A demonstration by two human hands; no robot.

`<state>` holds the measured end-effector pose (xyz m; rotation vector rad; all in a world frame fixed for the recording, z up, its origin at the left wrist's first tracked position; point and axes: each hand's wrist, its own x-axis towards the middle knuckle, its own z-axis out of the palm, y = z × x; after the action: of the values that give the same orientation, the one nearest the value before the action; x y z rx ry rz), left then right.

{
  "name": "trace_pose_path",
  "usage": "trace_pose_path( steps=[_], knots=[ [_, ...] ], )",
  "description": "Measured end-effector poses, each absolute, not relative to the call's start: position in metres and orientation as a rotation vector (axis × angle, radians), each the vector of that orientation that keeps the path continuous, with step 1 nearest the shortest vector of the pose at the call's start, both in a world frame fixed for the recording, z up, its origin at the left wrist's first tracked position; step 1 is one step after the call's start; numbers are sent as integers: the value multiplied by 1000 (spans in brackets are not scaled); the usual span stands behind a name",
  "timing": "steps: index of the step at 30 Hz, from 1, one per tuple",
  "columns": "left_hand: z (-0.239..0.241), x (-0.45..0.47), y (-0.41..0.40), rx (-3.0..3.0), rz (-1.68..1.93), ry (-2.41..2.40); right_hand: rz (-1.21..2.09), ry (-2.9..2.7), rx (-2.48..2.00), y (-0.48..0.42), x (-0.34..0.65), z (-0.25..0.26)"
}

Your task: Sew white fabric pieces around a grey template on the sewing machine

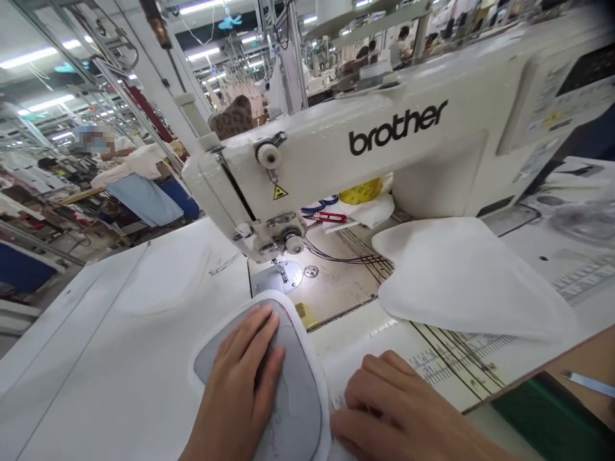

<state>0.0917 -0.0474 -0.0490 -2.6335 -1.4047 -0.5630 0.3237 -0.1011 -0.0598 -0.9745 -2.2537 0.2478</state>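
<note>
My left hand point(245, 378) lies with its fingers stretched out on a grey curved panel point(298, 390). Beneath this panel is a white fabric piece point(314, 362), its edge showing as a border all round. My right hand point(384, 403) is curled closed at the right edge of that fabric; its fingertips are hidden, so what they grip cannot be made out. Just beyond the fabric's far end are the presser foot point(282, 272) and metal needle plate point(264, 280) of a white sewing machine point(317, 153), lit by its lamp.
Another white shaped piece point(461, 275) lies right of the needle area, and a flat white piece point(163, 275) lies on the left. Red thread snips point(331, 218) and a yellow roll point(361, 191) sit behind the needle. Black lines and ruler marks run across the tabletop point(72, 378).
</note>
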Motion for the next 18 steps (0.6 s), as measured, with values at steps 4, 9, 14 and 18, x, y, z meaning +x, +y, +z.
trace_pose_path(
  steps=[4,9,14,18],
  knots=[
    [-46,92,-49,-2660,-586,-1491,244,-2287,-950,-107,319,-58],
    [-42,90,-51,-2711,-526,-1558,220,-2312,-922,-112,316,-60],
    [-37,86,-56,-2841,-466,-1492,227,-2259,-914,-113,318,-59],
    [-31,81,-58,-2955,-393,-1350,170,-2299,-932,-113,317,-58]
  ],
)
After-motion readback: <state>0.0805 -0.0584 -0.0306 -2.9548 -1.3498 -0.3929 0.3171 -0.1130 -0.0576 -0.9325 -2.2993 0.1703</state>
